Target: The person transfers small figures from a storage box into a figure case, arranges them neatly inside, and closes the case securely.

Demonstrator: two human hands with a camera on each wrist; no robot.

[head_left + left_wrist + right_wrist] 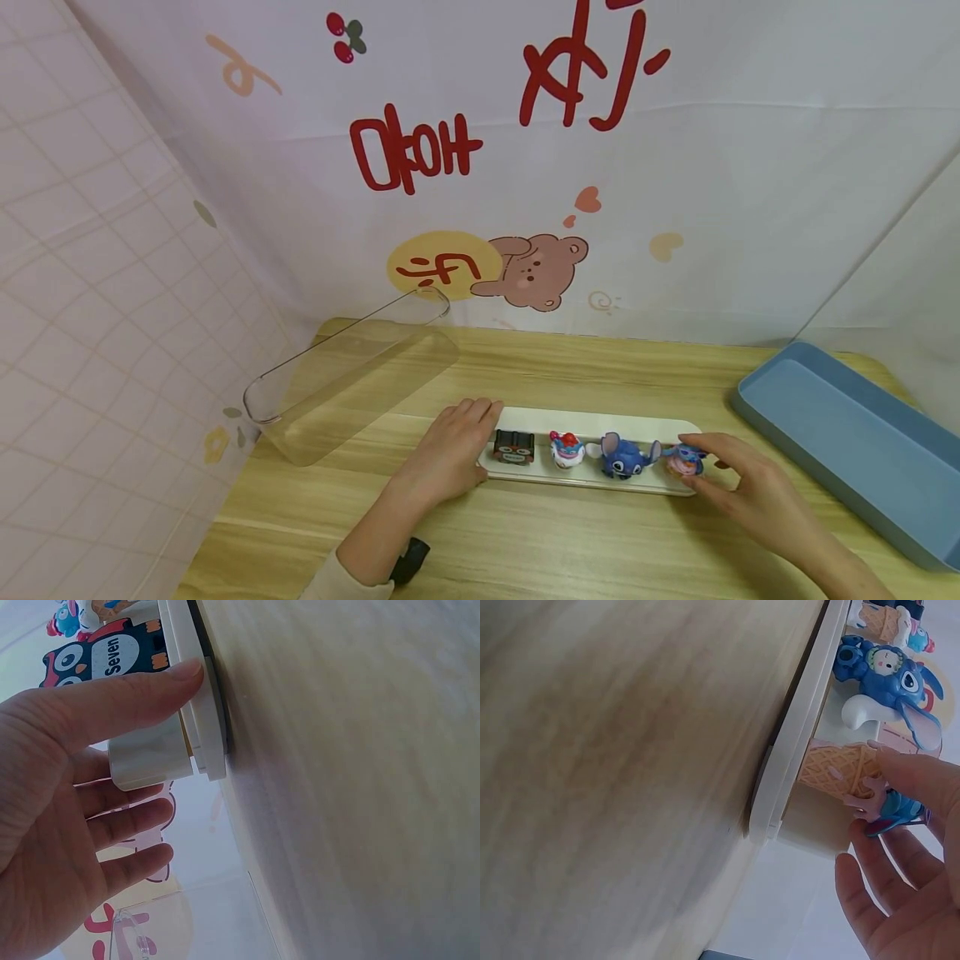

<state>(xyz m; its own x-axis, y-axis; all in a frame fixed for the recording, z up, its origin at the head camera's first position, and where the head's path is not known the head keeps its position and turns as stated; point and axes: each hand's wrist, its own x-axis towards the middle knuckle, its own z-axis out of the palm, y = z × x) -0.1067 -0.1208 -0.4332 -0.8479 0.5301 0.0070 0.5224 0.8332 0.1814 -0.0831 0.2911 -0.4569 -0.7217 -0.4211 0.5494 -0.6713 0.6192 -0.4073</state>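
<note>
A white stepped display stand lies on the wooden table with a row of small figures on it. My left hand holds its left end, the thumb on the front edge and the fingers behind. Next to that hand is an owl figure marked "Seven". Further right come a white and blue figure with a red top and a blue big-eared figure. At the right end, my right hand pinches a blue figure on a waffle cone between thumb and fingers; its base meets the stand.
A clear plastic cover lies at the back left of the wooden table. On the right is a blue tray. A printed cloth hangs behind. Something black shows beside the left wrist.
</note>
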